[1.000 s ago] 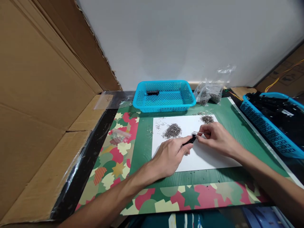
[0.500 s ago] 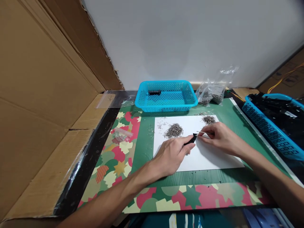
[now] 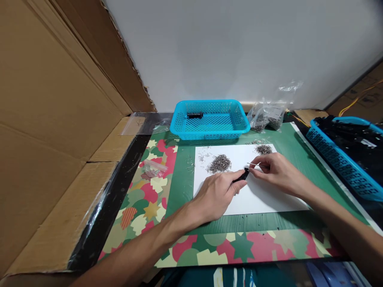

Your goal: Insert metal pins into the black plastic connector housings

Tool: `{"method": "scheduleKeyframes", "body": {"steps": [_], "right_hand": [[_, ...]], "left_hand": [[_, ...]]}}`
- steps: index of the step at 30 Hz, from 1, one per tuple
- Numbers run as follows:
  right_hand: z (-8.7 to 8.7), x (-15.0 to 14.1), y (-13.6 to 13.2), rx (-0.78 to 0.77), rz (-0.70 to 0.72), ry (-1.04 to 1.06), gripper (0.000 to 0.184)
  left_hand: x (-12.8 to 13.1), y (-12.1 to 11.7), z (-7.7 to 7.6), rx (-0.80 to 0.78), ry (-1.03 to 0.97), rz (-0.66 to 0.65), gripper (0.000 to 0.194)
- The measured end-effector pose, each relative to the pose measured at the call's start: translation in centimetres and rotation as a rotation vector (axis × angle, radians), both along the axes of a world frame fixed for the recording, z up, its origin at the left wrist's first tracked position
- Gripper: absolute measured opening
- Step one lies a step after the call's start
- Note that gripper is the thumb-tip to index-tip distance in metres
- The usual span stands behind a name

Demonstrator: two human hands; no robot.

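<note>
My left hand (image 3: 218, 194) is closed around a small black plastic part (image 3: 245, 174), whose end sticks out past the fingers over the white paper (image 3: 257, 203). In my right hand (image 3: 277, 171) is a thin, pointed metal tool (image 3: 253, 164); most of its length is hidden by the fingers. The right thumb and fingertips are at the exposed end of the black part. Whether they hold a small pin there I cannot tell. A pile of small metal pins (image 3: 220, 163) lies on the paper beyond my left hand, and a smaller pin pile (image 3: 263, 149) lies beyond my right.
A blue basket (image 3: 209, 136) at the back holds a black part (image 3: 194, 115). Plastic bags of metal pieces (image 3: 273, 119) stand beside it. Another blue basket (image 3: 344, 165), full of black parts, is at right. An empty-looking plastic bag (image 3: 154, 168) lies left; cardboard (image 3: 60, 139) walls that side.
My right fingertips have closed in on the end of the black part, and the metal tool's tip has shifted slightly left and up. My left hand has barely moved.
</note>
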State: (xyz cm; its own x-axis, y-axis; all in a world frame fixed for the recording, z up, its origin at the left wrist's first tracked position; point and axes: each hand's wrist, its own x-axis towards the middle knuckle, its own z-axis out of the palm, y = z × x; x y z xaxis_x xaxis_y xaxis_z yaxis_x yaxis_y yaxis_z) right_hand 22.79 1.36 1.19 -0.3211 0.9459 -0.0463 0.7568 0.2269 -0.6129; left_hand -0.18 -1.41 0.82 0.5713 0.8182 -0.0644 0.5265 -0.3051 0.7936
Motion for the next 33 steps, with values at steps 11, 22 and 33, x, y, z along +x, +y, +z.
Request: {"method": "scheduleKeyframes", "body": {"steps": [11,22,33], "right_hand": [[0.02,-0.45,-0.37,0.059,-0.014,-0.036,0.021],[-0.46,-0.46,-0.36,0.097,-0.006,0.021,0.027],[-0.38,0.12,-0.02,0.029,0.07,0.022,0.032]], "left_hand": [[-0.06,0.09,-0.29,-0.025,0.001,0.023,0.049],[-0.07,0.14,-0.37,-0.051,-0.019,0.035,0.05],[0.05,0.18,-0.5,-0.061,-0.043,0.048,0.048]]}}
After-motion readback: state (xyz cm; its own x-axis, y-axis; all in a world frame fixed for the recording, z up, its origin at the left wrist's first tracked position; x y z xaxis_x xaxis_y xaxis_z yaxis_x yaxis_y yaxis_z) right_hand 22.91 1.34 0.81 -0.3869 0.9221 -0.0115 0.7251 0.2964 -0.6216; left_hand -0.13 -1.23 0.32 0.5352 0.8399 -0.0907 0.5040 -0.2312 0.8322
